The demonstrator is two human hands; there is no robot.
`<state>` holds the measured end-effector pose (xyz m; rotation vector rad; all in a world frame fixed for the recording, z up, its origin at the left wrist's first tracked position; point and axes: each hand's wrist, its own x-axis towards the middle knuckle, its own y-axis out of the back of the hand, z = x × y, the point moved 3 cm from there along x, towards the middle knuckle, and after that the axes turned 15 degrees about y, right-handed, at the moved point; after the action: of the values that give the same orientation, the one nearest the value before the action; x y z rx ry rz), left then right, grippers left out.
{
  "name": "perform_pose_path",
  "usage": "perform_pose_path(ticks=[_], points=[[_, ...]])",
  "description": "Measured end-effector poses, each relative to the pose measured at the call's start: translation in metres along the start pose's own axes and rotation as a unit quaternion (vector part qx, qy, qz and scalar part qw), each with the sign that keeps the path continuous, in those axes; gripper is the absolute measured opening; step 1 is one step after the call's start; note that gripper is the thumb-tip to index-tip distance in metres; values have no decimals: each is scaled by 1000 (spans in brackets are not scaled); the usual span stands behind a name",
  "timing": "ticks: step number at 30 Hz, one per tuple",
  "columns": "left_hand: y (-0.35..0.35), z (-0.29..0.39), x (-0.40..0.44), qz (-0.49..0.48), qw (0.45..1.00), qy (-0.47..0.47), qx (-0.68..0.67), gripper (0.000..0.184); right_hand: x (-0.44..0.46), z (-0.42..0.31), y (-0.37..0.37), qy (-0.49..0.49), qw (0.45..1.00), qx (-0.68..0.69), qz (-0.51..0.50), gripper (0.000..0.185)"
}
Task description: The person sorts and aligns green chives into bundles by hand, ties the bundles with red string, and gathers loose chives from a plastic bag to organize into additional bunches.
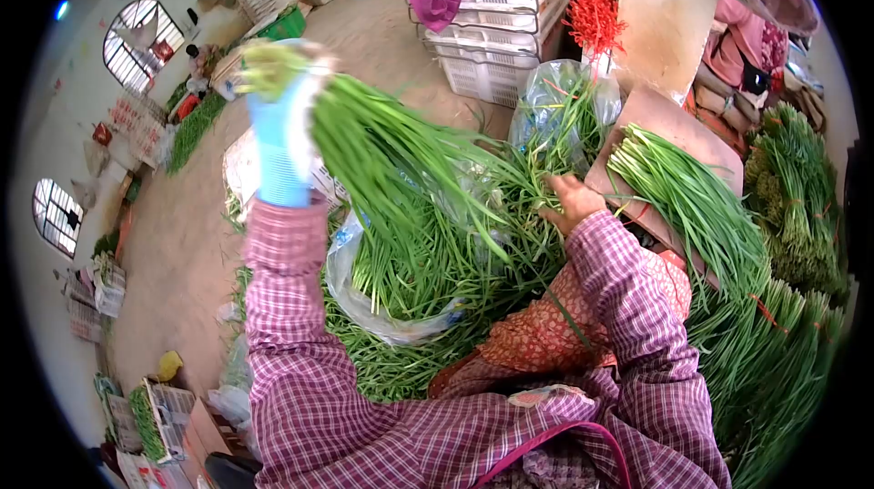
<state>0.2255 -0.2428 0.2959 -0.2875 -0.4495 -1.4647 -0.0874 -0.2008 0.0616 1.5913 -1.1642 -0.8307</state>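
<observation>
My left hand (296, 129), in a blue and white glove blurred by motion, is raised at the left and closed around a bunch of long green stalks (391, 143). The pale ends point up and left; the leaves trail down to the right. Below them a clear plastic bag (401, 330) holds loose green leaves. Bare, my right hand (575, 202) is over the loose greens at their right edge, fingers apart, with nothing held in it. Beside it, another bunch of stalks (683, 193) lies on a brown board (719, 147).
White plastic crates (487, 70) are stacked at the back, beside a pillar (660, 15) and red ties (596, 20). Tied green bundles (792, 198) are piled at the right. A second plastic bag (542, 111) stands before the crates. People sit farther back.
</observation>
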Motion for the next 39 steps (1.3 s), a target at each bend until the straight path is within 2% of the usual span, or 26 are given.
perform_pose_path(ticks=[1, 2, 3, 4, 5, 6, 7, 9, 11, 13, 14, 15, 17, 18, 19, 21, 24, 25, 26, 27, 29, 31, 32, 35, 37, 39], points=[[-24, -5, -14, 49, 994, -21, 94, 24, -2, -1, 11, 45, 994, 5, 103, 82], [-45, -25, -23, -34, 981, -163, 99, 25, -5, -11, 26, 106, 974, 77, 183, 90], [-72, -29, -38, -182, 976, -107, -60, 22, -8, -22, 39, 166, 940, 149, 259, 98], [-92, -26, -57, -139, 961, -216, 105, 24, -8, -31, 41, 220, 910, 187, 299, 107], [-113, -23, -76, -65, 911, -324, 248, 27, -16, -52, 52, 262, 889, 185, 326, 104], [-133, -21, -94, -82, 892, -315, 315, 36, -20, -66, 55, 279, 881, 188, 333, 98], [-150, -23, -111, -91, 877, -345, 323, 35, -25, -71, 49, 274, 881, 193, 335, 92], [-181, -25, -143, -146, 878, -334, 309, 24, -34, -67, 25, 233, 885, 218, 338, 82], [-209, -37, -177, -134, 888, -340, 279, 18, -50, -39, -4, 159, 898, 237, 335, 72], [-235, -52, -214, -158, 909, -291, 252, 10, -79, -2, -20, 80, 911, 243, 323, 63], [-243, -54, -231, -177, 912, -280, 242, 5, -95, 12, -23, 56, 923, 218, 313, 60], [-250, -55, -250, -208, 907, -293, 219, 4, -116, 11, -14, 112, 944, 39, 307, 61], [-269, -70, -297, -286, 895, -280, 197, 2, -154, 27, -4, 76, 968, -40, 236, 57], [-273, -79, -317, -310, 877, -299, 213, 4, -163, 34, 5, 57, 975, -27, 212, 65], [-276, -88, -337, -334, 858, -317, 228, 7, -182, 29, 13, 38, 973, -19, 227, 82], [-279, -103, -362, -354, 832, -347, 248, 11, -202, 41, 17, -4, 971, -20, 237, 93], [-278, -116, -376, -351, 812, -377, 273, 15, -209, 42, 28, -34, 946, 63, 315, 62], [-281, -120, -379, -349, 803, -384, 293, 15, -206, 38, 33, -35, 934, 111, 337, 51], [-284, -123, -381, -347, 793, -392, 312, 15, -201, 31, 38, -31, 921, 157, 356, 31], [-284, -120, -378, -339, 782, -399, 338, 16, -193, 23, 45, 6, 924, 151, 352, 22], [-284, -115, -379, -521, 656, -350, 419, 30, -172, -5, 59, 113, 940, 134, 292, 17], [-289, -133, -394, -488, 654, -377, 438, 42, -150, -30, 63, 173, 955, 121, 208, 16], [-291, -152, -405, -429, 707, -397, 399, 43, -141, -35, 57, 172, 955, 122, 208, 16], [-292, -150, -406, -441, 718, -389, 372, 43, -119, -45, 39, 236, 957, 66, 157, 17], [-287, -148, -401, -326, 689, -497, 415, 43, -111, -46, 31, 213, 972, -11, 97, 25], [-288, -145, -402, -414, 689, -443, 397, 43, -108, -42, 27, 203, 973, -18, 109, 23]])
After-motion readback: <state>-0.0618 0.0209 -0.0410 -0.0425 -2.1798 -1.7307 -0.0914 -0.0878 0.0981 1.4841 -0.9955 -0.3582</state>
